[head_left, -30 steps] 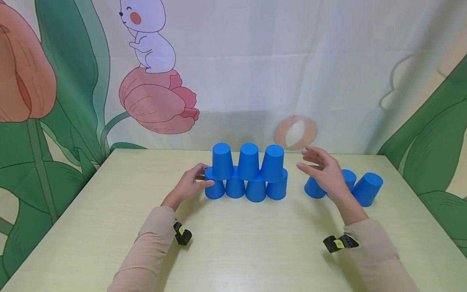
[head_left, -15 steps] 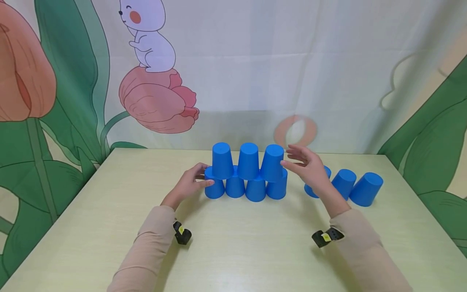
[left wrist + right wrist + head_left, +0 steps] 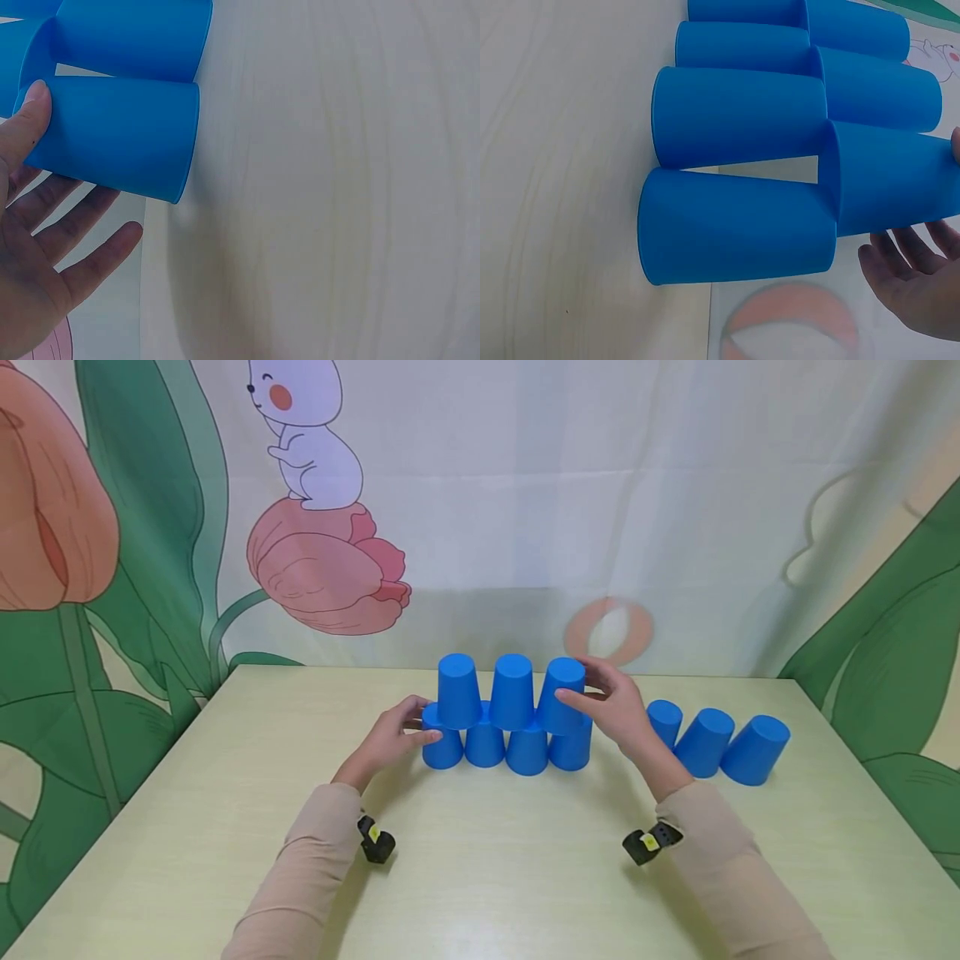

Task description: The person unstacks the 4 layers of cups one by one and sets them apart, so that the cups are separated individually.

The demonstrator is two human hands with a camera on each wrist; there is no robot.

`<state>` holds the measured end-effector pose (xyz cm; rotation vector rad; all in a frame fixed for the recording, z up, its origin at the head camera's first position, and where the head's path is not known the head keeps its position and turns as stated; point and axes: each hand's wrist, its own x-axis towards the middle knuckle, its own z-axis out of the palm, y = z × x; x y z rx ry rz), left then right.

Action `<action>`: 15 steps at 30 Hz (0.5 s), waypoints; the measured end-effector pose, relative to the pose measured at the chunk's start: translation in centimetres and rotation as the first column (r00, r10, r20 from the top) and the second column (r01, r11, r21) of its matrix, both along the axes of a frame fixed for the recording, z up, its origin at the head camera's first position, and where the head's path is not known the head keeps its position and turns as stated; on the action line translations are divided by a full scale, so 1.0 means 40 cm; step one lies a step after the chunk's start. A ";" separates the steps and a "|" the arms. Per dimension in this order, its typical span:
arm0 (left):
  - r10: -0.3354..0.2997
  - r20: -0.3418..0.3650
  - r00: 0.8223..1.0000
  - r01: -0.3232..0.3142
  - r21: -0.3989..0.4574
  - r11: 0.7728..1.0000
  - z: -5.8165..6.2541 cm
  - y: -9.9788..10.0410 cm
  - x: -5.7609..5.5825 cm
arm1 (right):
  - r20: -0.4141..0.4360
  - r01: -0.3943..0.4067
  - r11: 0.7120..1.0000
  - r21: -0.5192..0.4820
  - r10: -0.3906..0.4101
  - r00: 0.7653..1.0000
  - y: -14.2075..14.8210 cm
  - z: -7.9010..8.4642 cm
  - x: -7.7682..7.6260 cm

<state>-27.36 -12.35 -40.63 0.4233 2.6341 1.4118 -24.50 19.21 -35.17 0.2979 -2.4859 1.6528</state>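
Upside-down blue cups stand in two tiers, several in the bottom row and 3 on top bridging the gaps. At the bottom row's left end, my left hand holds a blue cup, thumb on its near side and some fingers behind it. My right hand grips the top row's right-hand cup between thumb and fingers. In the right wrist view, that upper cup rests across the ends of two lower cups, with the fingers along its side. The top middle cup and top left cup stand untouched.
To the right of the stack, 3 more blue cups stand upside down in a row: one near my right wrist, a middle one and an outer one. A printed cloth hangs behind the pale wooden table.
My right hand has moved left from in front of the separate cups to the top right cup and taken hold of it. The left hand and the stack have stayed put.
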 end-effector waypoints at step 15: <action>0.007 0.001 1.000 -0.007 -0.003 1.000 -0.002 0.001 -0.001 | 0.009 0.048 0.999 0.002 -0.048 0.999 -0.005 -0.003 0.007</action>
